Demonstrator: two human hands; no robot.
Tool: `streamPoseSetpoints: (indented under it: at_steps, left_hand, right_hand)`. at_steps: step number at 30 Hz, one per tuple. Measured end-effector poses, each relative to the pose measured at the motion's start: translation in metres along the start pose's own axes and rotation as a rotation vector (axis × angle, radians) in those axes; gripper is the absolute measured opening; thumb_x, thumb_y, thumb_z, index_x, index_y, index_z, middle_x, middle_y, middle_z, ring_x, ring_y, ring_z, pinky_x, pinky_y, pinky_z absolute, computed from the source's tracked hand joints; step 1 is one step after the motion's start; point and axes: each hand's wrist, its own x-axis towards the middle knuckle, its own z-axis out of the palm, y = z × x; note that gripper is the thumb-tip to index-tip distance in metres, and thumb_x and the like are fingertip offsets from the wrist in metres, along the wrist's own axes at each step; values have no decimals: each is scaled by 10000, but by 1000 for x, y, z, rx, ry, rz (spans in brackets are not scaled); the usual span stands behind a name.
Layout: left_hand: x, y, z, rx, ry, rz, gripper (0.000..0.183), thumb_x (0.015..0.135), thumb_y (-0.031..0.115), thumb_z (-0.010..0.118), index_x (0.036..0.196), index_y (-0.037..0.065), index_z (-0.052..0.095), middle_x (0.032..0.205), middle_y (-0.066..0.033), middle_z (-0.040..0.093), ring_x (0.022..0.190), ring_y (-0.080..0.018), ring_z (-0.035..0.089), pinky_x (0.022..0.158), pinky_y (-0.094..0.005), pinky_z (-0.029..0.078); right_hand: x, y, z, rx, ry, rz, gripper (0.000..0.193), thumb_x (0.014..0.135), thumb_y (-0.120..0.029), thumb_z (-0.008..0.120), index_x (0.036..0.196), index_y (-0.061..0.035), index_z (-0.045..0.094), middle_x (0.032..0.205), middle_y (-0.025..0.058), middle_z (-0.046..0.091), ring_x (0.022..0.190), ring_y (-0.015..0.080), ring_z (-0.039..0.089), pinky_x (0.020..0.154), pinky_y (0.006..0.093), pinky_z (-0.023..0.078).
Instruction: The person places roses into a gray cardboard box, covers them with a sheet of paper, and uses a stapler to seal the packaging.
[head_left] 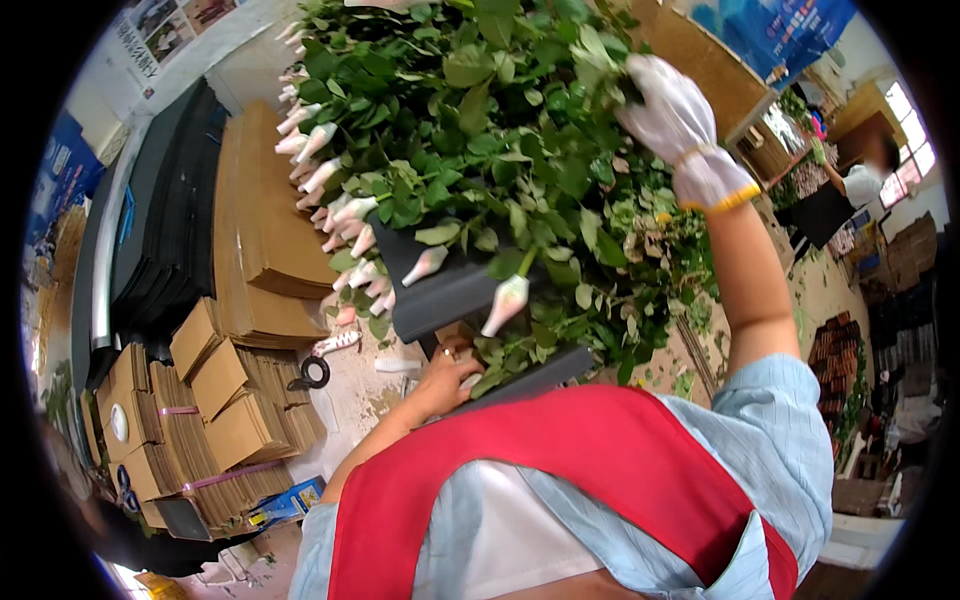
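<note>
Greenery (500,150) with pale buds (506,303) spreads across the upper centre, over a dark board (425,315). Gloved right hand (668,110) meets it, upper right, bare left hand (447,378) curling lower centre, both grips unclear; arranging seems underway, the next move calling for gentle support

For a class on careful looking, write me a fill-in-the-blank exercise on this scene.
The right hand wears a white ____.
The otherwise bare left hand wears a ____.
Most pale buds show at the ____ end of the leafy pile, as pictured.
The apron is coloured ____.

Missing words: glove; ring; left; red.
</note>
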Motion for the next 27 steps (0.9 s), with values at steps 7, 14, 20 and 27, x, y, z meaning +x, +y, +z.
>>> streamPoseSetpoints:
  at_steps: [7, 14, 20, 27]
  left_hand:
    - [1, -5, 4, -111, 97, 103, 232, 695, -16, 690, 906, 80, 681, 1208, -232, 448, 1027, -364, 472, 854, -392, 411]
    - [16, -22, 11, -110, -20, 95, 248, 674, 52, 659, 922, 31, 671, 1169, -271, 473, 1140, -426, 424, 969, -464, 356]
    - [0, -10, 8, -70, 10, -49, 472, 688, 168, 697, 1154, 146, 625, 1323, -245, 349, 1244, -419, 329, 1036, -472, 322]
    - [-16, -2, 14, -99, 259, -121, 590, 653, 13, 703, 1216, 68, 532, 1154, -162, 566, 1076, -365, 501, 902, -414, 435]
  right_hand:
    - [-70, 3, 12, 205, -801, -106, 537, 774, 4, 576, 1289, -131, 507, 1273, 124, 522, 869, 271, 640, 668, 303, 564]
    - [-99, -55, 66, 402, -1149, 65, 700, 723, 13, 540, 1381, -188, 413, 1492, 116, 323, 1160, 350, 540, 903, 399, 503]
    - [-37, -33, 3, -9, -593, -174, 239, 717, 26, 555, 854, -111, 694, 810, 98, 677, 740, 289, 651, 708, 382, 536]
    - [-22, 51, -99, -78, -35, -332, 341, 687, -55, 693, 1018, -110, 634, 965, 98, 662, 912, 306, 609, 824, 369, 474]
